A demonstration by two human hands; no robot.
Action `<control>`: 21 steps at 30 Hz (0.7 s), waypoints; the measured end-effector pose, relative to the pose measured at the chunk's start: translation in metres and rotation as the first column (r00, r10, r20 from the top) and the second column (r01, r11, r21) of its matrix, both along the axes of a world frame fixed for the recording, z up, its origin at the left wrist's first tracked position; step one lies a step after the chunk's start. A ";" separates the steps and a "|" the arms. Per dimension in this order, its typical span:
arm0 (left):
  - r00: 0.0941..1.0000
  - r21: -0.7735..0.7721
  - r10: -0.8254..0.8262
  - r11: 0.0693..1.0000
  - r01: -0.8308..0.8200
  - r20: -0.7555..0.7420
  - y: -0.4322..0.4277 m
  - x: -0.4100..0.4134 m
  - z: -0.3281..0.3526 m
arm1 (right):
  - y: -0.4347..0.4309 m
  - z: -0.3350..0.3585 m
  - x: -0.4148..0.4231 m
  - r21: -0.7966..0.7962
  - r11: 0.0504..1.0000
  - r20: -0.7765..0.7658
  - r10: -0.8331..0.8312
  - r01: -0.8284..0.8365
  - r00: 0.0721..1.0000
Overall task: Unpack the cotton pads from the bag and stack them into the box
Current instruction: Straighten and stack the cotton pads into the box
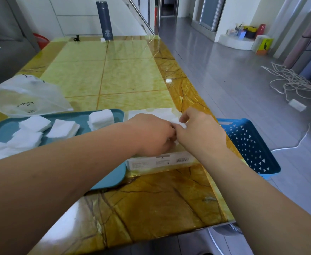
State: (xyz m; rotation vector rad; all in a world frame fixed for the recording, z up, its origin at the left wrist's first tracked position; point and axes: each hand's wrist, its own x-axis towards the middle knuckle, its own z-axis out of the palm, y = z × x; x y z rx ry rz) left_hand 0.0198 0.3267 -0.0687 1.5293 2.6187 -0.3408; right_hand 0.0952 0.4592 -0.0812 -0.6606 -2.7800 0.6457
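My left hand [153, 136] and my right hand [198, 131] meet over the white box [160, 161], fingers curled round white cotton pads [180, 124] that they hold inside it. The box's inside is mostly hidden by both hands. Several loose pads and small stacks [100, 118] lie on the teal tray [7, 127] left of the box. The clear plastic bag [27, 97] lies crumpled on the table behind the tray.
A blue perforated basket [250, 144] hangs off the table's right edge beside the box. A dark thermos bottle [105, 21] stands at the table's far end. White cables [289, 80] lie on the floor to the right.
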 end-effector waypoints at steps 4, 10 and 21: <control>0.999 -0.102 -0.017 0.995 0.012 -0.051 0.005 -0.001 -0.001 | -0.003 0.003 0.000 0.022 0.999 0.047 0.025 -0.026 0.999; 0.998 -0.115 -0.037 0.993 0.031 -0.043 0.009 -0.003 -0.002 | -0.003 0.002 -0.002 0.044 0.999 0.088 0.024 -0.028 0.996; 0.984 0.424 0.083 0.894 -0.144 0.159 -0.033 0.003 0.007 | 0.002 0.004 0.002 0.045 0.998 -0.038 0.050 -0.048 0.998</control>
